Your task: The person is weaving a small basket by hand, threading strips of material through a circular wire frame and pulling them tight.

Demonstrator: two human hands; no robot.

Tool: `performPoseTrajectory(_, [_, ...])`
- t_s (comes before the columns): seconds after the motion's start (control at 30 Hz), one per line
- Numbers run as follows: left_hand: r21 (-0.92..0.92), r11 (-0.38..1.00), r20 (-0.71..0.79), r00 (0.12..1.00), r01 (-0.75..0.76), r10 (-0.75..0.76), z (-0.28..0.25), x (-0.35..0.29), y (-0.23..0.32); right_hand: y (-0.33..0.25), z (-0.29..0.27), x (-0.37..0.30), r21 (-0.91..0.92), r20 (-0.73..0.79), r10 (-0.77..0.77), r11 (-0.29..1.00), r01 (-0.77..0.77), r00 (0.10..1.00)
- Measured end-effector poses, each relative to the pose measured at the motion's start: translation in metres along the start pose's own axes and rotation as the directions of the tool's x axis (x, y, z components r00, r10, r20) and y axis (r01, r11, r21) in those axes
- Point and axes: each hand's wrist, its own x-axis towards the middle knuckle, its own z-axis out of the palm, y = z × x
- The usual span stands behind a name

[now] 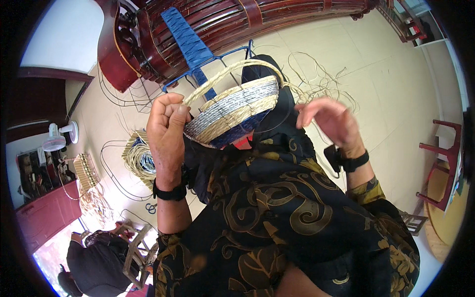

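A woven basket lies tilted over my lap, banded in straw colour, silver-grey and dark blue. Its arched handle is wrapped in pale straw. My left hand is closed, thumb against fingers, on the left end of the handle where it meets the rim. My right hand hangs in the air to the right of the basket, apart from its wall. Motion smears its bent fingers, so whether a strand lies between them is unclear. Loose straw strands trail from the handle's right end toward the floor.
Beyond the basket stand a blue metal-framed rack and a dark red wooden bench. Coiled straw, wire frames and blue-handled scissors lie at the left. A fan is farther left; a red wooden chair stands right.
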Motion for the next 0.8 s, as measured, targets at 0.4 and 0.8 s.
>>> performPoseTrajectory(0.4, [0.786,0.518,0.150,0.917,-0.338,0.370,0.002,0.015,0.022,0.019,0.019,0.076,-0.878,-0.084,-0.239,0.476,0.041,0.967])
performPoseTrajectory(0.8, [0.302,0.953,-0.045,0.999,0.002,0.012,-0.002,0.012,0.021,0.020,0.026,0.098,-0.918,-0.247,-0.133,0.350,-0.188,0.960])
